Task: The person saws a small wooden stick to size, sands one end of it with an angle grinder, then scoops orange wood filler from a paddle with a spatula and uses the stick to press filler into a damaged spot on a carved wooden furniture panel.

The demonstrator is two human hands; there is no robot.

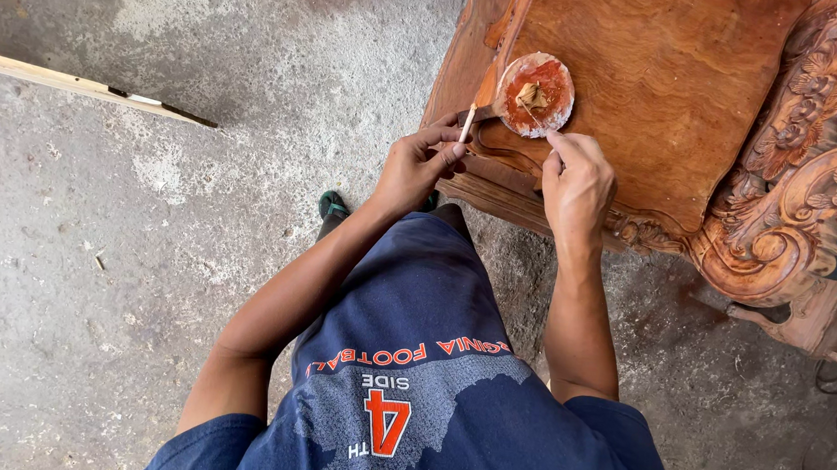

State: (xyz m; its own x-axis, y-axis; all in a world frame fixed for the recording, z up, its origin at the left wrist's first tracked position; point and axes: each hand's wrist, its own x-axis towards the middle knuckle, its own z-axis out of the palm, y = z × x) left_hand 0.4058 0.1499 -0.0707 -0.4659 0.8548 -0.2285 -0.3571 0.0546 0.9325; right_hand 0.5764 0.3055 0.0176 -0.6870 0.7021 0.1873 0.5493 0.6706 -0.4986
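Left hand (pixel 413 167) fingers are pinching a thin stick (pixel 466 124); right hand (pixel 577 182) fingers are pinching something at the lid (pixel 536 94) of reddish filler just above them. Lid is sitting near the panel (pixel 661 76) edge, so a nudge risks tipping filler onto the floor (pixel 147 247).

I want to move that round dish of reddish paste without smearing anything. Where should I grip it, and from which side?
Probably by the bare rim of the round dish, pinched at its far edge and coming from above. It lies flat on the wooden panel with paste in the middle, and the left hand and right hand crowd its near edge.
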